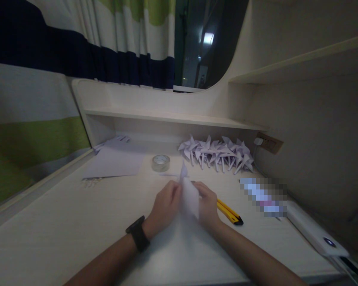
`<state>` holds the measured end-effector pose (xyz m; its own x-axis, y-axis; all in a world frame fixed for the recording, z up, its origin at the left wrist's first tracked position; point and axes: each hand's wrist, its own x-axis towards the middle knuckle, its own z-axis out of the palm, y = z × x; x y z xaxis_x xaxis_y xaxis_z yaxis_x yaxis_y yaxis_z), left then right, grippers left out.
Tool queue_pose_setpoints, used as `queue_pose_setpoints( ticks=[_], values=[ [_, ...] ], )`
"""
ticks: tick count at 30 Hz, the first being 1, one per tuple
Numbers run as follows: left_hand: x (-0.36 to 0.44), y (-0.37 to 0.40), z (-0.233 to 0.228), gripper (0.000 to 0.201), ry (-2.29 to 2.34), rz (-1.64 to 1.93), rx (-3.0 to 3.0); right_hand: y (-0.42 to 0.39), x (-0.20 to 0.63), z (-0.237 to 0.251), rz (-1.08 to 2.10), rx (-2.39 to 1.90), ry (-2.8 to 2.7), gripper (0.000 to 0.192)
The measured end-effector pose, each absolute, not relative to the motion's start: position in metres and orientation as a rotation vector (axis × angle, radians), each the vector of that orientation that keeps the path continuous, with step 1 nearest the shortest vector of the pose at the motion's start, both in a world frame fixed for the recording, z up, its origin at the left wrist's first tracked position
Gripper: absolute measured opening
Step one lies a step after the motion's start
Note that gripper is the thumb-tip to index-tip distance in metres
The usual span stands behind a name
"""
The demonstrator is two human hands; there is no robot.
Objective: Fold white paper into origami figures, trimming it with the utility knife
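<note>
Both your hands meet over the middle of the desk, closed on a piece of white paper that stands up between them. Your left hand, with a black watch on its wrist, pinches the paper's left edge with fingers curled in. Your right hand grips the right edge the same way; the paper is blurred, so you cannot tell the exact fold or which fingertips press it.

Just right of your right hand lies a yellow and black utility knife, its tip pointing away to the right. Beyond your hands, slightly left, sits a roll of clear tape. Farther left of that lie flat paper sheets. Beyond your right hand, against the back of the desk under the shelf, a heap of folded paper pinwheels is piled. Well off to the right runs a white power strip.
</note>
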<state>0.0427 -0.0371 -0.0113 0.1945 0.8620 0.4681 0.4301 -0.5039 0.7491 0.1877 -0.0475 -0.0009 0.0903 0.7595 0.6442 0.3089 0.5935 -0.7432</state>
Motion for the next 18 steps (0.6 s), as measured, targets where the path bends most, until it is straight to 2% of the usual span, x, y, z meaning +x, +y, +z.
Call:
queue_pose_setpoints(
  ticks=[9, 18],
  values=[
    [0.0426, -0.0366, -0.0120, 0.022, 1.178, 1.262, 2.054, -0.0477, 0.1906, -0.0008, 0.375, -0.897, -1.582, 0.015],
    [0.0423, -0.0367, -0.0102, 0.025, 1.170, 1.317, 1.959, -0.0433, 0.1886, -0.0051, 0.476, -0.969, -1.522, 0.016]
  ],
)
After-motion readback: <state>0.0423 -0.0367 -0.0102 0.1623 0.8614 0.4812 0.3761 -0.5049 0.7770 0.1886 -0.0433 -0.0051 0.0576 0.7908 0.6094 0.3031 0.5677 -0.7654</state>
